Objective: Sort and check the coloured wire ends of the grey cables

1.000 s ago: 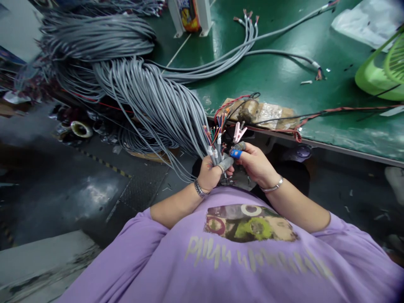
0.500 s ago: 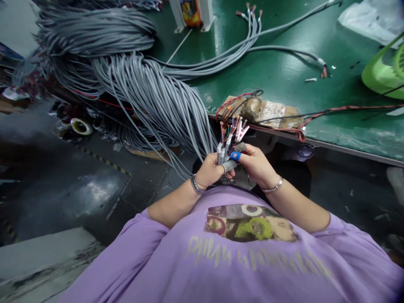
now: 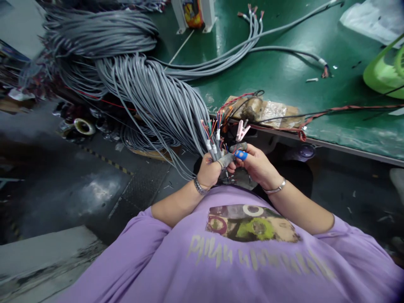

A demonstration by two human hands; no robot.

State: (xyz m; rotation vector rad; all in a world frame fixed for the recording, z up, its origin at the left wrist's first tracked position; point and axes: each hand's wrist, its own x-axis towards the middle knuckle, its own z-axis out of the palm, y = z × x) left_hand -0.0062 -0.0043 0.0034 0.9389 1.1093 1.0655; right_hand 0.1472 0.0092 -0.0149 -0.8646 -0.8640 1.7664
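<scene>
My left hand [image 3: 209, 171] is closed round several grey cables [image 3: 212, 150], whose stripped ends fan out in coloured wires [image 3: 209, 128] above the fist. A grey covering wraps its thumb. Close beside it, my right hand [image 3: 258, 162] pinches thin wires at the cable ends, wearing a blue band [image 3: 241, 155] on one finger and a grey covering on another. The wire tips between its fingers are partly hidden. Just above the right fingers stands a pink clip [image 3: 242, 131] at the table edge.
A thick bundle of grey cables [image 3: 151, 88] hangs over the edge of the green table [image 3: 284, 29] on the left. Taped cardboard [image 3: 280, 112] lies at the near edge. A green basket [image 3: 383, 73] and a plastic bag [image 3: 374, 19] are on the right.
The cable ends in my left hand have tilted left, their coloured wires spreading away from the clip. My right hand stays close by, its fingers now at wires lower beside the left thumb.
</scene>
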